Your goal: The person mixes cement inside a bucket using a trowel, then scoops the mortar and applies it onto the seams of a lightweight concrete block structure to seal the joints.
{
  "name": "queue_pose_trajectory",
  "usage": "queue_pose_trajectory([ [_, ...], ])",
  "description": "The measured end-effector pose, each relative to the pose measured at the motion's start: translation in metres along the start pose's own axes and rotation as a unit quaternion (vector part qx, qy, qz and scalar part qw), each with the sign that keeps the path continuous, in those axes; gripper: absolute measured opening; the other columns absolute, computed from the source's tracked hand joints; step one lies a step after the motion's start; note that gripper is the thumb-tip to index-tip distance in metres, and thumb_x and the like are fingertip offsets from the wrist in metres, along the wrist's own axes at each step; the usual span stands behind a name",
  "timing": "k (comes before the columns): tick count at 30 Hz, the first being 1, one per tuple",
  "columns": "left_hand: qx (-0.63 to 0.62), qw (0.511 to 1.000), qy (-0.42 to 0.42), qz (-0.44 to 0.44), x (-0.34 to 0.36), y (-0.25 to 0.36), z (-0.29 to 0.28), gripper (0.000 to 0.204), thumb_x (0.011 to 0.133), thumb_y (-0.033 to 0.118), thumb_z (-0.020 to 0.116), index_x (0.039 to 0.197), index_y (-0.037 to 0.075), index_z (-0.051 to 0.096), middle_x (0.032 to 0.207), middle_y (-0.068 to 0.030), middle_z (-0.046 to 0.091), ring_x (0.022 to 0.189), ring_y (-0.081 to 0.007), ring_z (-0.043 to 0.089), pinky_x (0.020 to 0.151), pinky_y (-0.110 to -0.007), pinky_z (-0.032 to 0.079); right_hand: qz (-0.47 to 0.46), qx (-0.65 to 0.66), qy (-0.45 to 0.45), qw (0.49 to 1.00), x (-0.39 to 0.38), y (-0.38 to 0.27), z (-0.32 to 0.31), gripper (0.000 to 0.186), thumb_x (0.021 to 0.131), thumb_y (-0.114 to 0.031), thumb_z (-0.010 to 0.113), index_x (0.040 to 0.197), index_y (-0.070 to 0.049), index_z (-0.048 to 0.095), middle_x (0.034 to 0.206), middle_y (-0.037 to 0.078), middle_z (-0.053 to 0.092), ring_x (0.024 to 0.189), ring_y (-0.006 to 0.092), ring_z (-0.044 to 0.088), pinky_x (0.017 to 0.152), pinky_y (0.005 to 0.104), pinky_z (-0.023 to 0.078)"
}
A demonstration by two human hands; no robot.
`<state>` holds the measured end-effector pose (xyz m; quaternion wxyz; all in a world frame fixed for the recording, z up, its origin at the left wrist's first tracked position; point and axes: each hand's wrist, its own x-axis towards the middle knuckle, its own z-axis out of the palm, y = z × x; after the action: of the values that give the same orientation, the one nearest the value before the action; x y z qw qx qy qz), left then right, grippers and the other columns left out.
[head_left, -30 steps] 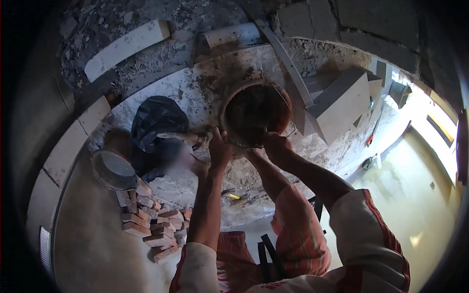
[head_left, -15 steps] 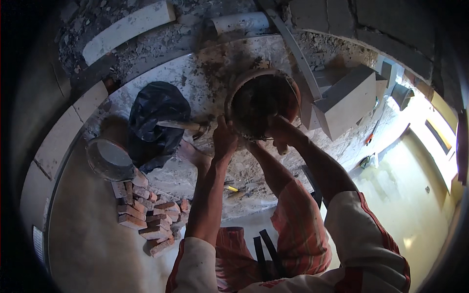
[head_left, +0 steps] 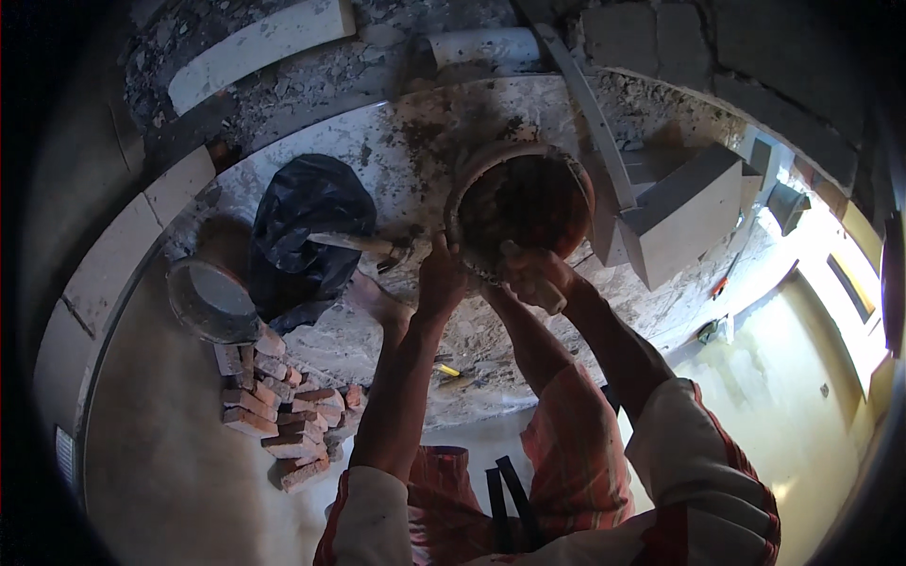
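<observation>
A round bucket (head_left: pixel 572 247), dark inside with a crusted rim, stands ahead of me at the middle of the dusty surface. My left hand (head_left: pixel 441 276) is closed at its near left rim. Over the near edge, my right hand (head_left: pixel 542 272) grips a tool with a pale wooden handle (head_left: pixel 549 296); its working end is hidden in the shadow of the bucket. What lies in the bucket is too dark to make out. Left of my left hand, a wooden-handled hammer (head_left: pixel 351 242) rests against a black plastic bag (head_left: pixel 307 209).
A second bucket (head_left: pixel 215 300) stands at left, above a pile of broken bricks (head_left: pixel 300 424). Right of the bucket are a grey box-shaped block (head_left: pixel 687 219) and a long straight bar (head_left: pixel 593 118). A yellow-handled tool (head_left: pixel 447 370) lies near my feet. Rubble lies along the far side.
My right hand has drawn back from inside the bucket to its near rim, and more of the wooden handle shows. My left hand stays at the rim. The view has shifted slightly.
</observation>
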<state>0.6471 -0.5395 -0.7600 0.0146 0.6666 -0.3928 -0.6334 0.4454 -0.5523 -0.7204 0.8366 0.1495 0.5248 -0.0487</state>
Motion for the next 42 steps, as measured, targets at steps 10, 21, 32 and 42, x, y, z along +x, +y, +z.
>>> queue_pose_trajectory([
  [10,-0.062,0.997,0.042,0.007,-0.002,-0.01,0.009,0.023,0.087,0.006,0.05,0.106,0.006,0.035,0.078,-0.0271,0.059,0.076,-0.048,0.058,0.055,-0.053,0.043,-0.084,0.367,-0.242,0.894,-0.03,-0.011,0.011,0.03,0.087,-0.022,0.054,0.106,0.001,0.05,0.071,0.002,0.049,0.048,0.0123,0.049,0.039,0.0252,0.042],
  [21,-0.038,0.999,0.025,-0.003,0.0,-0.006,0.009,0.022,0.094,0.013,0.043,0.112,0.002,0.035,0.082,-0.0209,0.057,0.065,-0.0334,0.063,0.051,-0.041,0.047,-0.136,-0.777,0.371,0.49,-0.004,-0.019,0.024,0.033,0.076,-0.011,0.062,0.104,0.004,0.051,0.091,0.013,0.063,0.076,0.0253,0.067,0.058,0.0328,0.055],
  [32,-0.046,0.998,0.048,-0.009,-0.006,-0.016,0.006,0.018,0.095,0.017,0.042,0.108,0.006,0.036,0.079,-0.026,0.059,0.07,-0.0406,0.062,0.054,-0.048,0.044,0.011,-0.772,0.238,0.59,-0.058,-0.023,0.046,0.045,0.074,-0.009,0.056,0.115,0.004,0.046,0.098,0.021,0.061,0.087,0.0367,0.064,0.072,0.0461,0.053],
  [42,-0.037,0.997,0.065,0.031,-0.013,0.004,0.008,0.021,0.092,0.011,0.042,0.112,0.006,0.037,0.079,-0.0244,0.06,0.075,-0.0451,0.059,0.059,-0.05,0.042,-0.145,-0.778,0.317,0.523,0.015,0.008,-0.003,0.042,0.075,-0.012,0.058,0.114,0.002,0.048,0.1,0.02,0.06,0.092,0.0357,0.064,0.072,0.0468,0.053],
])
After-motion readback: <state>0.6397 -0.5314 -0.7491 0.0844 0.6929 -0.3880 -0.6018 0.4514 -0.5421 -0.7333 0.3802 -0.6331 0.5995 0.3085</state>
